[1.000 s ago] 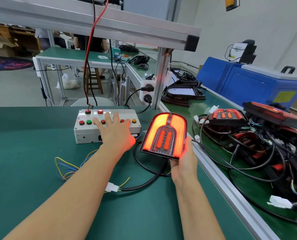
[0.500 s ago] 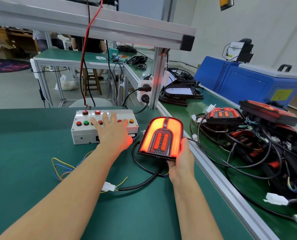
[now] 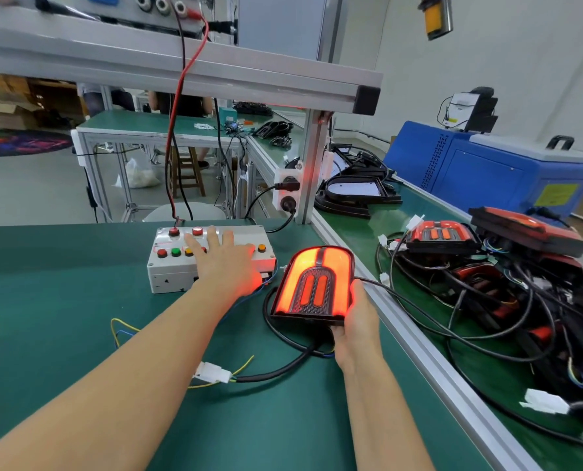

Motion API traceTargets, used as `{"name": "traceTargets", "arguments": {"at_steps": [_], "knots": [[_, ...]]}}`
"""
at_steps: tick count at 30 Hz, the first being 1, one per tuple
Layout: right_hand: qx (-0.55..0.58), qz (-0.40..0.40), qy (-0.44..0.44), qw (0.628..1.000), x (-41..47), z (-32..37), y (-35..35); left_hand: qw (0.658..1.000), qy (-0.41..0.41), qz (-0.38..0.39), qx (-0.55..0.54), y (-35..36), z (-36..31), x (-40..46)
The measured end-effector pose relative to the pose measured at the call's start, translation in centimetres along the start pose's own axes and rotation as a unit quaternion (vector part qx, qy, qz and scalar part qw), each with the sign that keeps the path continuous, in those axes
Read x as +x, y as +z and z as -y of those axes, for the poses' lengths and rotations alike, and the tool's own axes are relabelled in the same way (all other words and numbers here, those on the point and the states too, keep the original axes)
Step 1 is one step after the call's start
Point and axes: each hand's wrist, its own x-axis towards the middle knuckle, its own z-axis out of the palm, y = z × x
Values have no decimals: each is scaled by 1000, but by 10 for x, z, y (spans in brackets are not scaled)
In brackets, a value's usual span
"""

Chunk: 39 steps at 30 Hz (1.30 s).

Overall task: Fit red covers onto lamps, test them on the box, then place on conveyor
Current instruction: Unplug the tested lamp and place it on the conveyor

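- We see the green surface [image 3: 62,300] bounded on its right by an aluminium rail [image 3: 416,338] that runs from the upright post [image 3: 312,171] at the far right corner toward the near right; beyond the rail lies the conveyor [image 3: 416,215].
- Along the far edge of the surface stands the white test box [image 3: 167,270], a little left of the post. Bare green lies to the left of it and along the near edge between our two forearms.
- An overhead aluminium beam [image 3: 188,73] crosses above the far edge, and a red lead [image 3: 178,107] hangs from above down to the box top.
- Our left hand [image 3: 227,263] lies flat on top of the box with the fingers spread and straight, fingertips among the coloured buttons [image 3: 175,252].
- The lamp [image 3: 315,283], glowing orange-red behind its red cover, stands tilted up between the box and the rail, just right of the box's near right corner.
- Our right hand [image 3: 356,321] grips the lamp at its near right corner, thumb up the right side and fingers under the lower edge.
- A black cable [image 3: 276,368] loops from under the lamp across the surface to a white connector [image 3: 212,372] joined to thin coloured wires [image 3: 123,331].
- On the conveyor, close to the rail, lies a heap of other lamps [image 3: 441,234] with tangled black cables; a blue machine [image 3: 487,175] stands beyond its far side.
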Motion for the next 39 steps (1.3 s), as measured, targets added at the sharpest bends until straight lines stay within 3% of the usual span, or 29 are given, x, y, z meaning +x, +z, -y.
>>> {"name": "traceTargets", "arguments": {"at_steps": [7, 12, 17, 20, 24, 29, 33, 37, 39], "knots": [[-46, 10, -3, 999, 2, 0, 0, 1000, 9, 22, -11, 0, 4, -3], [-51, 3, -5, 999, 2, 0, 1, 994, 14, -55, -93, -7, 18, -20], [-64, -3, 0, 998, 1, 0, 1, 937, 7, -204, -284, -13, 48, -68], [-93, -20, -20, 995, 3, -2, 2, 906, 6, -236, -350, -8, 67, -105], [-169, -57, -97, 979, 5, -4, 1, 913, 63, -195, -353, 3, 84, -141], [-303, -84, -184, 932, 3, -6, 0, 927, 173, -99, -319, 8, 88, -155], [-356, -93, -229, 901, -2, -7, 2, 928, 212, -54, -302, 18, 92, -158], [-398, -90, -227, 884, -5, -6, 1, 933, 227, -74, -269, 23, 92, -156], [-455, -109, -282, 838, -9, -4, 4, 928, 217, -105, -282, 24, 91, -154]]}}
